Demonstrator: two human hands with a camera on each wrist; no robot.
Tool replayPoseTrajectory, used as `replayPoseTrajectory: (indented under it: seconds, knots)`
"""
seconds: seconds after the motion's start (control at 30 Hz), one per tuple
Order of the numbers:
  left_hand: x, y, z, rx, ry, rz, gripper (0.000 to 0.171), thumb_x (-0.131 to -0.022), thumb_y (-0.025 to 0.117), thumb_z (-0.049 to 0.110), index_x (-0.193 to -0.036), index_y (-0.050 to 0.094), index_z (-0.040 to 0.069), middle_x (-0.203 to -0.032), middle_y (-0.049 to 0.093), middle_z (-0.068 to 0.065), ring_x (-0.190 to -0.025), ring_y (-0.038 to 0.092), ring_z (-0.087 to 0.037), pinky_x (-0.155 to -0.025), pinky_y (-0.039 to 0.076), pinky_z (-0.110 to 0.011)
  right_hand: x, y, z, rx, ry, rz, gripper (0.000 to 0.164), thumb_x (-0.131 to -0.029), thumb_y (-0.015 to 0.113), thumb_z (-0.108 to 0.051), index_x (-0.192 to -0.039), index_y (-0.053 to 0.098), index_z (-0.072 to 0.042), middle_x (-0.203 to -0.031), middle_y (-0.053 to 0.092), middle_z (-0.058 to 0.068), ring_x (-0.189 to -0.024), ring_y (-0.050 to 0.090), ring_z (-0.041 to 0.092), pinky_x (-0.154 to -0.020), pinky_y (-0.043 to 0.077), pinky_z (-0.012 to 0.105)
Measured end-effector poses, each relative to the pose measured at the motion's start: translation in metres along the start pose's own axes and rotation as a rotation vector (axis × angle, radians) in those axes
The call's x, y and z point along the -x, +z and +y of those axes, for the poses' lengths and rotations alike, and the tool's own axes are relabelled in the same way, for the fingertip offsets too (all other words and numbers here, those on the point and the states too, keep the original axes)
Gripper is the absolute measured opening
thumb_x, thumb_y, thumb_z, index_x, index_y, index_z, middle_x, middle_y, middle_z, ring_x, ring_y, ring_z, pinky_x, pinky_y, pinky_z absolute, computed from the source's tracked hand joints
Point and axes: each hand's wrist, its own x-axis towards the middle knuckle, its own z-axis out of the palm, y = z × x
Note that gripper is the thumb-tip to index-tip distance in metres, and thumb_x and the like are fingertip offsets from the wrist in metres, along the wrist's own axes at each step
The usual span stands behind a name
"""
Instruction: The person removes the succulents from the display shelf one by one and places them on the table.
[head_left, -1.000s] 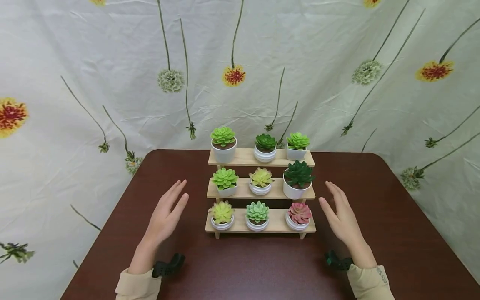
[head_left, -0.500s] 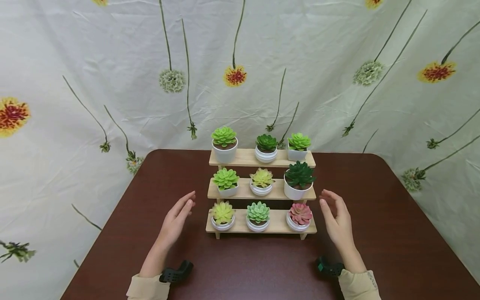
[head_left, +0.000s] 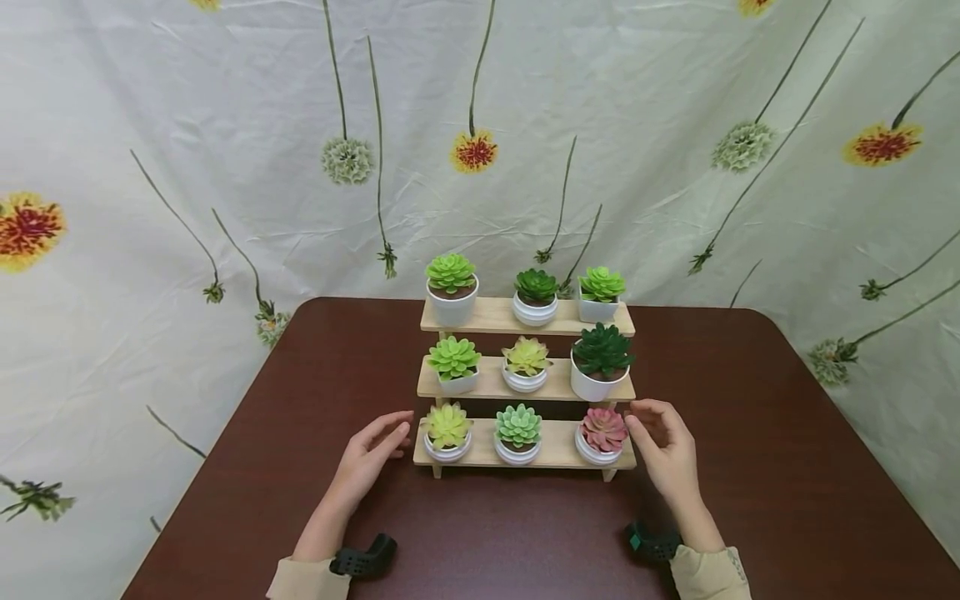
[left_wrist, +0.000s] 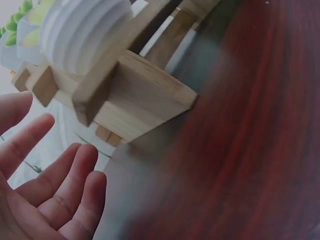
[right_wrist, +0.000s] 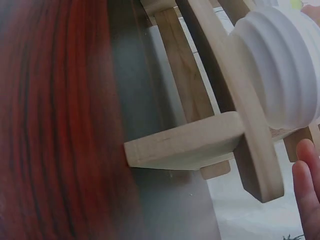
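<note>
A three-tier wooden plant stand (head_left: 558, 448) holds several potted succulents in white pots. My left hand (head_left: 367, 460) is beside the left end of its lowest shelf, near a yellow-green succulent (head_left: 447, 427). The left wrist view shows bent, loose fingers apart from the stand's leg (left_wrist: 150, 92). At the other end is my right hand (head_left: 667, 454), thumb close to a pink succulent (head_left: 604, 429). Fingertips (right_wrist: 304, 172) appear just beyond the shelf end in the right wrist view, near a ribbed white pot (right_wrist: 280, 70); contact cannot be made out. Neither hand holds anything.
Under the stand is a dark red-brown table (head_left: 517, 533) with a rounded back edge. A white cloth (head_left: 247, 108) printed with flowers hangs behind it. Black wrist devices (head_left: 365, 557) sit on both wrists. A large dark green succulent (head_left: 602, 350) stands on the middle shelf.
Both hands have moved inward and down toward the two ends of the lowest shelf, and their fingers have bent more. The stand and pots keep their places on the table.
</note>
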Motion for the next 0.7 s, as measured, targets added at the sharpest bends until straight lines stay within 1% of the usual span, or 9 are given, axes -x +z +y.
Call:
replayPoseTrajectory:
  seconds: [0.1, 0.23, 0.4, 0.5, 0.53, 0.57, 0.63, 0.7]
  knots:
    - [0.001, 0.002, -0.004, 0.015, -0.005, -0.003, 0.035, -0.092, 0.061, 0.026, -0.121, 0.062, 0.006, -0.115, 0.061, -0.014, -0.088, 0.061, -0.018, -0.076, 0.052, -0.029, 0.001, 0.001, 0.002, -0.011, -0.009, -0.037, 0.024, -0.079, 0.061, 0.018, -0.103, 0.056, 0.016, -0.093, 0.059, 0.031, -0.083, 0.062, 0.004, -0.074, 0.049, 0.014]
    - [0.001, 0.005, -0.007, 0.037, 0.013, -0.010, 0.033, -0.091, 0.063, 0.022, -0.118, 0.063, 0.004, -0.110, 0.063, -0.014, -0.083, 0.062, -0.016, -0.073, 0.052, -0.029, 0.003, 0.001, 0.004, 0.005, -0.031, -0.070, 0.032, -0.074, 0.064, 0.021, -0.105, 0.056, 0.015, -0.096, 0.058, 0.032, -0.084, 0.061, 0.003, -0.076, 0.049, 0.016]
    - [0.003, 0.009, -0.009, 0.041, 0.024, -0.006, 0.031, -0.090, 0.065, 0.020, -0.116, 0.064, 0.004, -0.107, 0.065, -0.010, -0.082, 0.062, -0.014, -0.071, 0.052, -0.030, 0.006, 0.001, 0.005, 0.036, -0.045, -0.097, 0.042, -0.067, 0.070, 0.021, -0.106, 0.056, 0.014, -0.099, 0.060, 0.029, -0.086, 0.060, 0.003, -0.076, 0.049, 0.018]
    - [0.004, 0.012, -0.011, 0.037, 0.048, 0.004, 0.029, -0.089, 0.066, 0.018, -0.113, 0.065, 0.002, -0.104, 0.066, -0.007, -0.080, 0.062, -0.011, -0.069, 0.052, -0.029, 0.008, 0.002, 0.003, 0.070, -0.032, -0.116, 0.048, -0.064, 0.074, 0.019, -0.108, 0.057, 0.012, -0.100, 0.062, 0.022, -0.089, 0.059, 0.002, -0.077, 0.047, 0.015]
    - [0.004, 0.012, -0.011, 0.039, 0.052, 0.007, 0.027, -0.089, 0.066, 0.016, -0.112, 0.066, 0.001, -0.103, 0.066, -0.009, -0.079, 0.061, -0.011, -0.068, 0.052, -0.029, 0.009, 0.002, 0.003, 0.079, -0.029, -0.125, 0.050, -0.063, 0.075, 0.018, -0.109, 0.057, 0.011, -0.101, 0.062, 0.020, -0.089, 0.059, 0.002, -0.078, 0.047, 0.014]
    - [0.006, 0.014, -0.007, 0.043, 0.060, 0.013, 0.026, -0.089, 0.066, 0.013, -0.111, 0.066, -0.001, -0.102, 0.066, -0.010, -0.077, 0.061, -0.010, -0.067, 0.052, -0.028, 0.009, 0.002, 0.003, 0.086, -0.029, -0.134, 0.052, -0.062, 0.076, 0.018, -0.110, 0.057, 0.011, -0.101, 0.062, 0.017, -0.090, 0.058, 0.002, -0.079, 0.046, 0.014]
    - [0.007, 0.015, -0.007, 0.054, 0.073, 0.026, 0.025, -0.088, 0.066, 0.010, -0.109, 0.066, -0.002, -0.100, 0.067, -0.011, -0.074, 0.060, -0.010, -0.066, 0.052, -0.028, 0.010, 0.003, 0.002, 0.094, -0.024, -0.154, 0.055, -0.061, 0.077, 0.017, -0.111, 0.057, 0.010, -0.102, 0.062, 0.013, -0.092, 0.058, 0.002, -0.081, 0.044, 0.013]
    - [0.007, 0.016, -0.007, 0.064, 0.075, 0.039, 0.024, -0.087, 0.067, 0.008, -0.109, 0.066, -0.003, -0.099, 0.067, -0.011, -0.072, 0.060, -0.010, -0.065, 0.052, -0.027, 0.010, 0.003, 0.003, 0.086, -0.029, -0.181, 0.059, -0.059, 0.079, 0.017, -0.113, 0.056, 0.010, -0.104, 0.062, 0.012, -0.094, 0.057, 0.001, -0.083, 0.043, 0.012]
